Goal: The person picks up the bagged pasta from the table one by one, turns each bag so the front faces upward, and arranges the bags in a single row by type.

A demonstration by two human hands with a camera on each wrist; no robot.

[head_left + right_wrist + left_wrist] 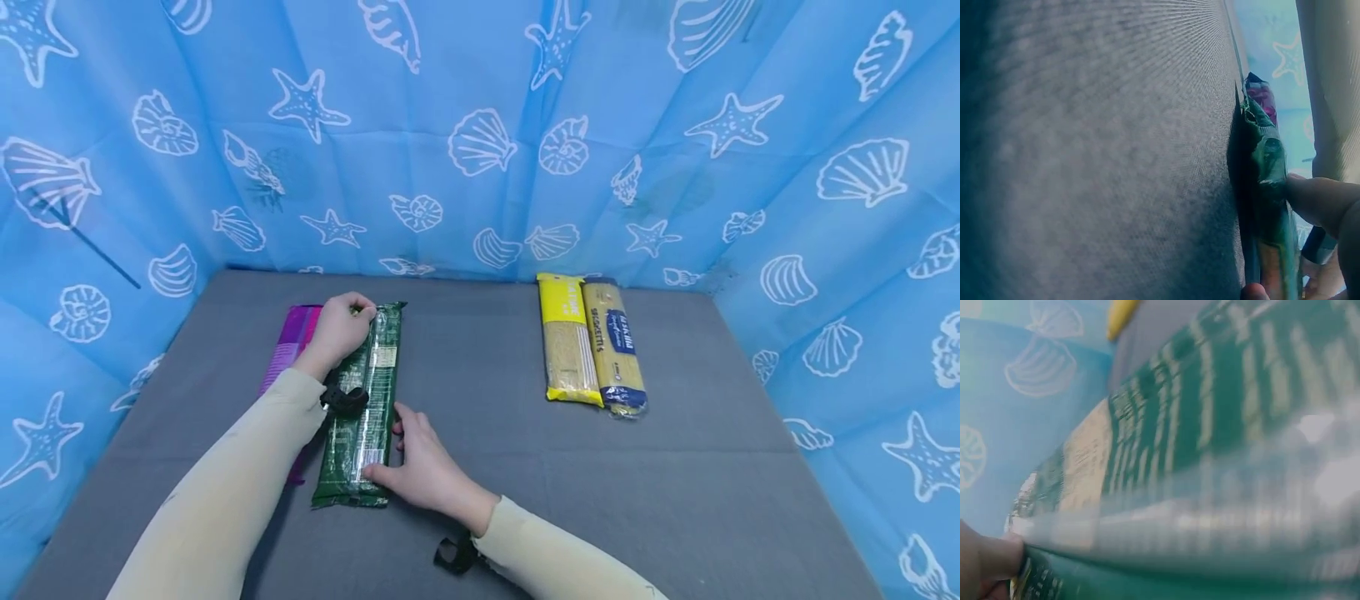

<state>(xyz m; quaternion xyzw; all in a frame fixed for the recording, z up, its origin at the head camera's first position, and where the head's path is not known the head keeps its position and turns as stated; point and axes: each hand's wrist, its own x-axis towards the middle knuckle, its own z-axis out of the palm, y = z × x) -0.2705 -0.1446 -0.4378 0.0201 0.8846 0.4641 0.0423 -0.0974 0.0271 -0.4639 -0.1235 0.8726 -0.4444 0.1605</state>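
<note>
A dark green spaghetti packet (382,367) lies lengthwise at the left of the table, its printed side up. My left hand (341,333) pinches its far end; in the left wrist view the thumb (1000,556) presses that end of the film. At the near right edge, my right hand (431,471) holds the packet, thumb on top. The right wrist view shows the thumb (1316,197) above the green packet (1272,169) and a fingertip at its underside. A purple packet (288,358) lies just left of the green one, partly hidden by my left arm.
A yellow-ended pasta packet (566,342) and a blue-labelled spaghetti packet (615,346) lie side by side at the back right. Grey cloth (480,358) covers the table. A blue shell-patterned curtain (480,192) stands behind and along both sides.
</note>
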